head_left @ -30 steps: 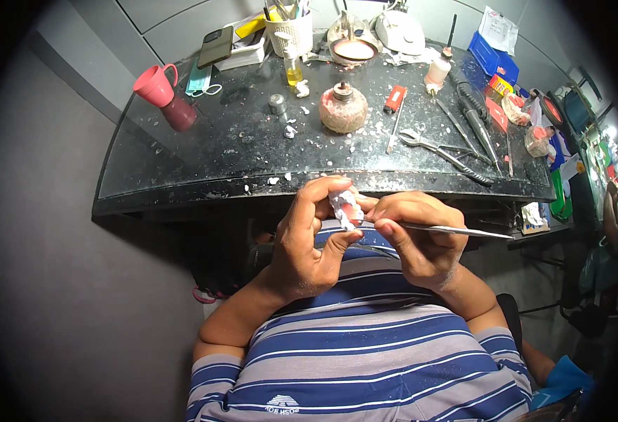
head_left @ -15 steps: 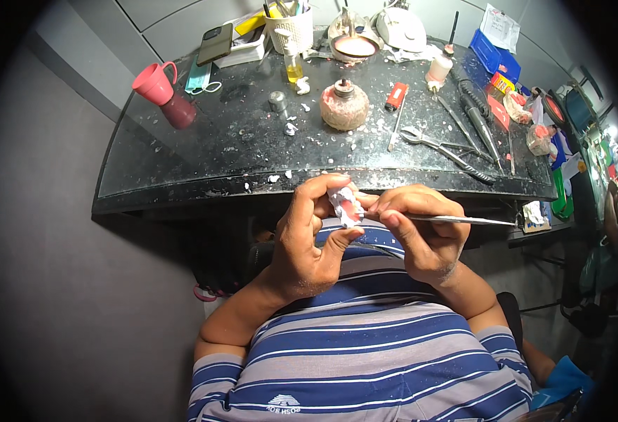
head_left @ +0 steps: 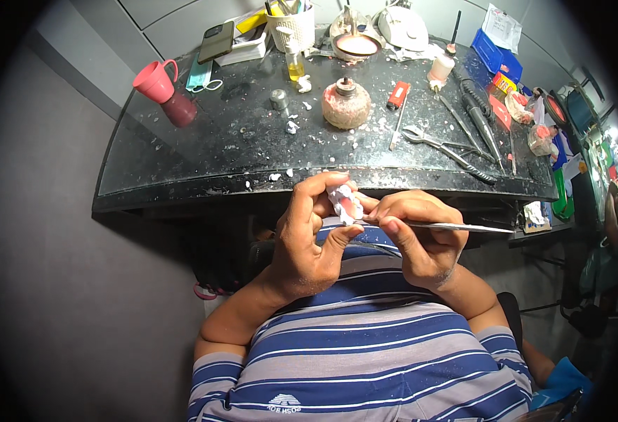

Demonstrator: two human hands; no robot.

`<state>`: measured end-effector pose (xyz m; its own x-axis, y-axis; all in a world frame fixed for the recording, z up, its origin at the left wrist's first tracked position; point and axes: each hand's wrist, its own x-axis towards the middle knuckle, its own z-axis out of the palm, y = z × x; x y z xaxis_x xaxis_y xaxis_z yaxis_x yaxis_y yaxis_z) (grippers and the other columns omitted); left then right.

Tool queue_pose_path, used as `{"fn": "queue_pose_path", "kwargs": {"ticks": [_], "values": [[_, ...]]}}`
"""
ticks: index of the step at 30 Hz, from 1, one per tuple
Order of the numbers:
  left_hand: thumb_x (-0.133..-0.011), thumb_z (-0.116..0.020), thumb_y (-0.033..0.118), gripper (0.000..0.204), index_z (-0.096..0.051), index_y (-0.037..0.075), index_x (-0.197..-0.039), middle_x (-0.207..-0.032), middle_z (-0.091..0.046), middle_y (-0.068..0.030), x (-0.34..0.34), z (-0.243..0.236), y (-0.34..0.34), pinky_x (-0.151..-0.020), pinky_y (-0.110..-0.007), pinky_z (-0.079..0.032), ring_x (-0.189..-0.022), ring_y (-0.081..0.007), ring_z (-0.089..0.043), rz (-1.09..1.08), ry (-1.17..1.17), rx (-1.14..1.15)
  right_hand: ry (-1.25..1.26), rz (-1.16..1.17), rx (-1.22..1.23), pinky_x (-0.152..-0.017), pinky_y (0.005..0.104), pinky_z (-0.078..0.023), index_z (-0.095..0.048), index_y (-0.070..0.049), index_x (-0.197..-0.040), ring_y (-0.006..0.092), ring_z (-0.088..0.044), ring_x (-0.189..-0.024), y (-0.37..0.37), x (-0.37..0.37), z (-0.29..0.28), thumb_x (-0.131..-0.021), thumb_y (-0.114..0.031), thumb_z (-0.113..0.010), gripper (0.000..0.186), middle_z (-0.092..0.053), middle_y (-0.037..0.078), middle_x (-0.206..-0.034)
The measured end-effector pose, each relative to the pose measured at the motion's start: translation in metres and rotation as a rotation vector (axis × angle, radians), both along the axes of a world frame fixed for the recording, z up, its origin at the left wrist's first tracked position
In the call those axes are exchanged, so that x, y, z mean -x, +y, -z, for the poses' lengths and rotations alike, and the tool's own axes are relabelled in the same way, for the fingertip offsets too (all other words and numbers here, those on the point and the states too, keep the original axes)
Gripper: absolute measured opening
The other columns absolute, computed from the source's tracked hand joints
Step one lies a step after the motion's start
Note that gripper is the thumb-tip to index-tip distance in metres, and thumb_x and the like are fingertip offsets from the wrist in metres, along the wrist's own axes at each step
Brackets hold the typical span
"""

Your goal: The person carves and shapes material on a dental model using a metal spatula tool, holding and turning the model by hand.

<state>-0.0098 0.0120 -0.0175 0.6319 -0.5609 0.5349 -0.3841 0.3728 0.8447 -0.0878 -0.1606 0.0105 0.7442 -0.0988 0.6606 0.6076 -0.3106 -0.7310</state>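
My left hand (head_left: 310, 235) pinches a small, rough white plaster piece (head_left: 340, 195) with a smooth pink patch, holding it by its upper and lower edges between fingers and thumb. Closed like a pen grip, my right hand (head_left: 425, 235) holds a slim metal carving tool (head_left: 481, 228). Its shaft sticks out to the right past the knuckles. The working end reaches the lower right of the plaster piece, where fingers partly hide the contact. Both hands are just in front of the table's near edge, above my lap.
On the black table (head_left: 232, 155), strewn with white crumbs, stand a pink-crusted round spirit burner (head_left: 345, 105), a metal cap (head_left: 279, 99) and a red mug (head_left: 156, 83). To the right lie a red lighter (head_left: 397, 95), pliers (head_left: 442, 146) and a corded handpiece (head_left: 483, 126).
My right hand and the carving tool have shifted slightly left and down against the plaster piece. The left hand keeps nearly the same hold.
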Motion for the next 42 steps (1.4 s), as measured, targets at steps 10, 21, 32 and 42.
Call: {"fn": "queue_pose_path", "kwargs": {"ticks": [10, 21, 32, 42], "values": [[-0.093, -0.064, -0.003, 0.048, -0.041, -0.007, -0.135, -0.117, -0.060, -0.0198, 0.002, -0.002, -0.001, -0.095, -0.033, -0.052, -0.106, -0.0232, -0.067, -0.056, -0.033, -0.012, -0.010, -0.014, -0.036, -0.074, 0.0328, -0.056, -0.067, 0.007, -0.094, 0.0253, -0.071, -0.083, 0.002, -0.001, 0.004, -0.086, 0.009, -0.069, 0.008, -0.071, 0.017, -0.086], [-0.093, -0.065, -0.002, 0.048, -0.043, -0.007, -0.135, -0.126, -0.054, -0.0207, -0.001, 0.002, -0.001, -0.093, -0.032, -0.053, -0.106, -0.0227, -0.067, -0.076, -0.062, -0.023, 0.005, 0.016, -0.057, -0.074, 0.0330, -0.057, -0.068, 0.007, -0.095, 0.0259, -0.072, -0.084, 0.002, -0.003, 0.009, -0.086, 0.008, -0.070, 0.010, -0.071, 0.017, -0.086], [-0.091, -0.069, 0.001, 0.048, -0.047, -0.007, -0.133, -0.128, -0.053, -0.0226, -0.002, 0.007, 0.001, -0.090, -0.033, -0.056, -0.108, -0.0261, -0.066, -0.173, -0.117, -0.090, -0.001, -0.007, -0.046, -0.074, 0.0321, -0.055, -0.069, 0.008, -0.092, 0.0242, -0.071, -0.083, 0.005, -0.004, 0.007, -0.087, 0.009, -0.068, 0.006, -0.072, 0.018, -0.088], [-0.090, -0.070, 0.003, 0.047, -0.051, -0.007, -0.132, -0.128, -0.055, -0.0214, -0.004, 0.006, 0.004, -0.089, -0.033, -0.056, -0.114, -0.0261, -0.062, -0.217, -0.171, -0.129, 0.075, -0.074, -0.186, -0.081, 0.0334, -0.056, -0.068, 0.009, -0.092, 0.0256, -0.072, -0.088, 0.005, -0.005, 0.009, -0.090, 0.009, -0.065, 0.003, -0.071, 0.018, -0.091]]}}
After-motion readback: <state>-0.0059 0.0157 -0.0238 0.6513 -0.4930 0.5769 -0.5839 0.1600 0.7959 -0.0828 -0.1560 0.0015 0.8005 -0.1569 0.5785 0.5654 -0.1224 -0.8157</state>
